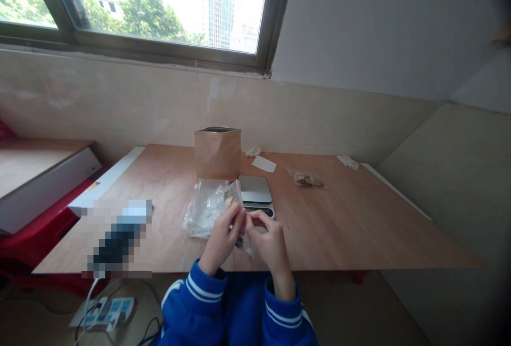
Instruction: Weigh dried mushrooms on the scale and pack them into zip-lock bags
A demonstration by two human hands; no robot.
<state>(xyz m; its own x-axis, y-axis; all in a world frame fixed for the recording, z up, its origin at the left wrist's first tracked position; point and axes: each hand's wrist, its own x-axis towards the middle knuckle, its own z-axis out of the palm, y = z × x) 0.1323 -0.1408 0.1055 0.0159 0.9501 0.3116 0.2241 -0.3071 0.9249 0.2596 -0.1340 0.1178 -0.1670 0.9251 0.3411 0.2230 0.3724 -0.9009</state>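
My left hand (223, 237) and my right hand (268, 242) meet over the near edge of the wooden table (351, 229). Both pinch a small clear plastic bag (244, 244) between their fingertips; something dark shows inside it. A larger crumpled clear plastic bag (207, 207) lies just beyond my left hand. Behind my hands sits a small digital scale (255, 190) with a steel platform. An open brown paper pouch (217, 151) stands upright behind the scale.
A small filled clear bag (307, 179) lies to the right of the scale. A white card (264, 164) and paper scraps (348, 162) lie near the wall. A blurred object (115, 234) rests at the table's left. A power strip (104, 311) sits on the floor.
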